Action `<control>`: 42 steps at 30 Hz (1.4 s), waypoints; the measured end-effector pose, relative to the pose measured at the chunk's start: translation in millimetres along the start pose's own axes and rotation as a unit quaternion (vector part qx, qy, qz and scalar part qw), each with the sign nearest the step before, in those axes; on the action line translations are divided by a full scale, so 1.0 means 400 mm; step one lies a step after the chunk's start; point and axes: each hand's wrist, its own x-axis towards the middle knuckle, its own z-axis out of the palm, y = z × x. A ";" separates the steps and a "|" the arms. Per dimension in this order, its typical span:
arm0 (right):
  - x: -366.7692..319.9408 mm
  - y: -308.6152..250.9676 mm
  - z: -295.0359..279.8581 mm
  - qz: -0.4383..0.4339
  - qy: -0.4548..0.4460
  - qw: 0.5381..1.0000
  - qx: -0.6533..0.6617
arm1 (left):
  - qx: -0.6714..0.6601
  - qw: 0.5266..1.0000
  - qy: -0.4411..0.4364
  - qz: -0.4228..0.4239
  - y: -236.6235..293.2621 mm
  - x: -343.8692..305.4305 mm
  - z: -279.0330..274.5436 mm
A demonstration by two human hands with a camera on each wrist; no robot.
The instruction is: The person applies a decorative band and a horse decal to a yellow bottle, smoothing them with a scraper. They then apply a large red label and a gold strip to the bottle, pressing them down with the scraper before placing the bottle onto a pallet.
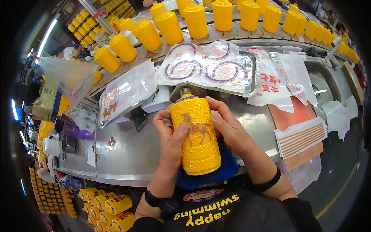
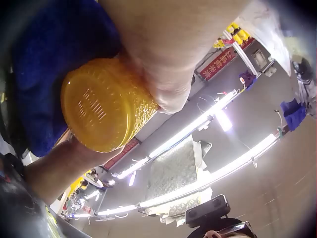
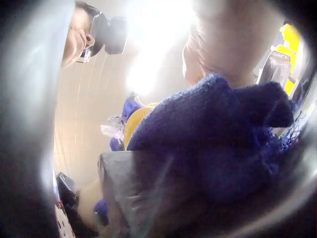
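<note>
A yellow embossed bottle [image 1: 200,154] with a brown horse figure on its front is held in both hands, its neck pointing away from the body. The left hand [image 1: 170,133] grips its left side, thumb laid across the front beside the horse. At the upper right side, the right hand [image 1: 232,129] holds it with bent fingers and the thumb near the edge. A blue cloth [image 1: 230,164] lies under and behind the bottle. In the left wrist view the base of the bottle [image 2: 94,106] shows; in the right wrist view the cloth [image 3: 198,139] hides most of it.
Yellow bottles [image 1: 197,23] line a curved conveyor [image 1: 247,35] behind a metal table [image 1: 127,154]. Plastic-covered trays [image 1: 253,83] hold patterned strips. A sink [image 1: 324,83] and striped sheet [image 1: 301,138] are at right; more bottles [image 1: 118,204] lie below left.
</note>
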 end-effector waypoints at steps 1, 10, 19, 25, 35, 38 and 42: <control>0.000 0.001 -0.001 0.007 0.000 1.000 0.005 | -0.001 1.000 0.001 -0.001 0.001 -0.001 0.000; -0.014 0.015 -0.029 -0.001 0.023 1.000 -0.020 | 0.007 1.000 -0.007 0.000 0.007 -0.001 0.003; -0.017 -0.092 0.032 -0.135 0.088 0.954 -0.252 | -0.021 0.999 -0.013 -0.019 0.013 0.001 0.004; -0.049 -0.062 -0.011 -0.035 0.101 0.989 -0.099 | -0.022 1.000 -0.014 -0.015 0.009 0.001 0.005; 0.058 -0.223 0.050 -0.137 -0.078 0.882 -0.444 | -0.165 0.985 -0.029 -0.027 -0.012 -0.008 -0.015; 0.102 -0.250 0.069 -0.273 -0.087 0.828 -0.482 | -0.168 0.985 -0.043 -0.016 0.001 -0.012 -0.007; 0.139 -0.221 0.066 -0.298 0.026 0.788 -0.538 | -0.133 0.991 -0.027 -0.013 -0.018 -0.010 -0.023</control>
